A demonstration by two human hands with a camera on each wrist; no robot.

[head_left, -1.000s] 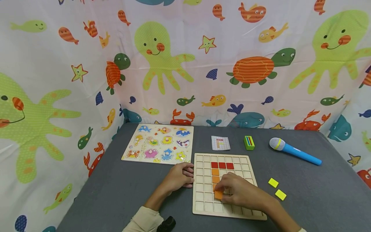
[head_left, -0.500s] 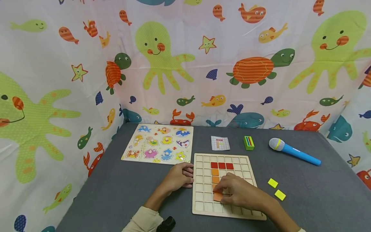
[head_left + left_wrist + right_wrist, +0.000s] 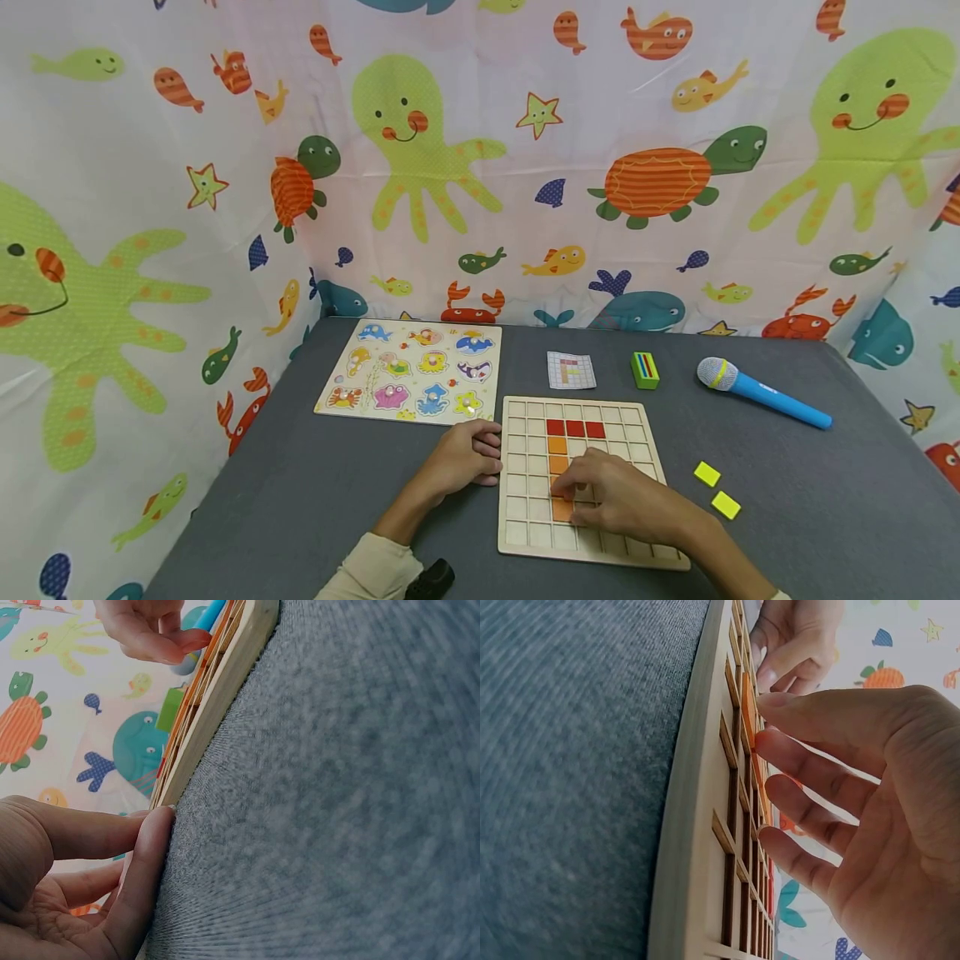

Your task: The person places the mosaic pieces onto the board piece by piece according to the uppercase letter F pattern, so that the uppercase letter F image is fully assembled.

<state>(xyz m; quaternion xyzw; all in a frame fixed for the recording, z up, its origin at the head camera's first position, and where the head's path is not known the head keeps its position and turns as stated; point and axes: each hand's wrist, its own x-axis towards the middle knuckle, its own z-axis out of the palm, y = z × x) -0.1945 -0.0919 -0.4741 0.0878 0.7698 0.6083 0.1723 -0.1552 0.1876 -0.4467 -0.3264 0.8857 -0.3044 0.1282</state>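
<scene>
A wooden grid board [image 3: 521,508] lies on the table. A row of red tiles [image 3: 575,428] is set near its far side, and a column of orange tiles [image 3: 557,446] runs down from the left red one. My right hand [image 3: 622,496] is over the board, thumb and fingertips at the nearest orange tile [image 3: 562,510], which lies flat in its cell. In the right wrist view the fingers are spread and loosely bent, with the orange tile [image 3: 748,712] by the thumb tip. My left hand [image 3: 461,458] holds the board's left edge with thumb and finger [image 3: 154,844].
Two yellow tiles [image 3: 726,504] lie right of the board. Behind it are a printed grid card [image 3: 571,370], a green box [image 3: 644,370] and a blue toy microphone [image 3: 780,402]. A sea-animal peg puzzle [image 3: 412,371] lies back left. A patterned curtain [image 3: 480,192] closes off the back.
The nearest orange tile, tilted under my right fingers a second ago, has settled flat into its cell. My left hand has stayed at the board's edge.
</scene>
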